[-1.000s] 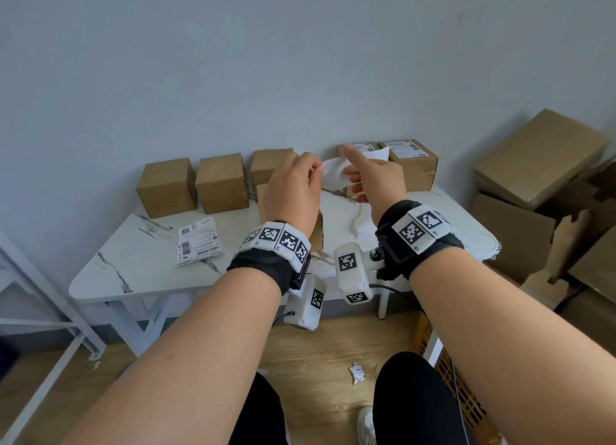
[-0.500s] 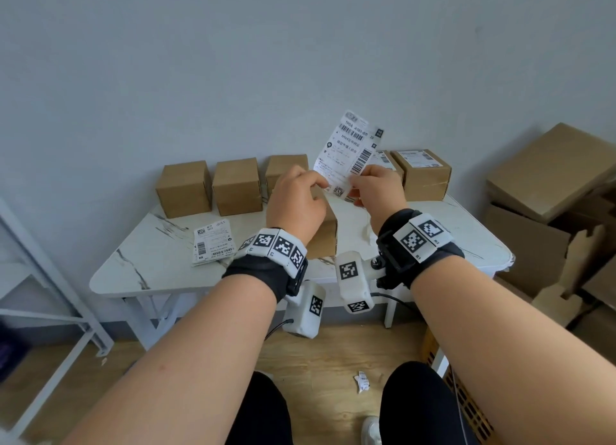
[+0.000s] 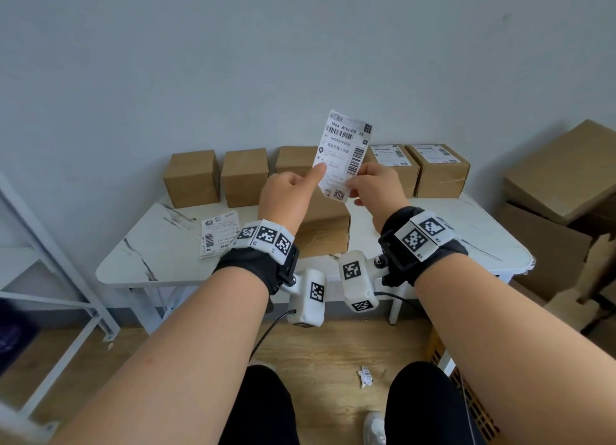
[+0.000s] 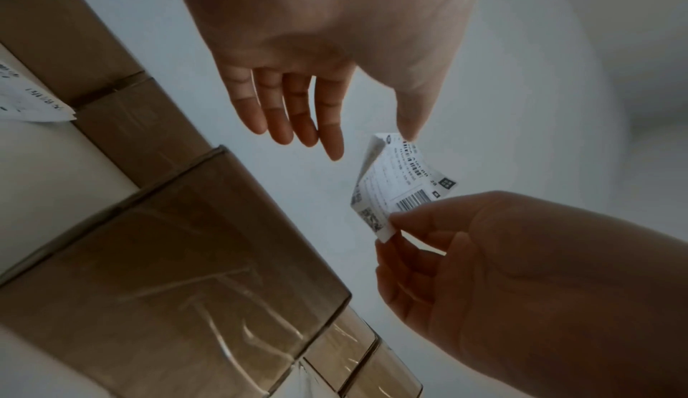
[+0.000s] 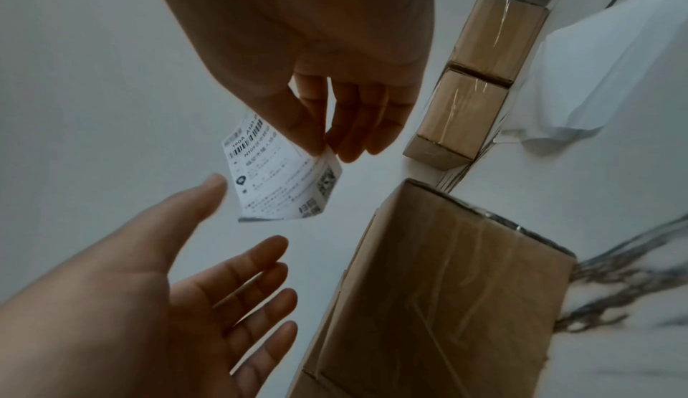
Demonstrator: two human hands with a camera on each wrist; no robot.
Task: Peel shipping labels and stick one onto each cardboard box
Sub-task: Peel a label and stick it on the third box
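Your right hand (image 3: 376,186) pinches the upright shipping label (image 3: 343,154) by its lower edge, left hand (image 3: 290,194) open beside it, above the unlabelled box (image 3: 325,231) mid-worktop.

Table (image 3: 160,264) against the wall (image 3: 233,61); row of small boxes (image 3: 245,176) along its back edge, the two rightmost boxes (image 3: 440,174) with labels on top; one nearer box (image 3: 325,231) in front of the row, partly behind the hands; loose label sheets (image 3: 218,233) lying left of it; held label (image 3: 343,154) raised above the nearer box, between left hand (image 3: 288,198) and right hand (image 3: 376,186); stacked cartons (image 3: 560,178) right of the table; paper scrap (image 3: 365,376) on the floor (image 3: 333,351) before it.
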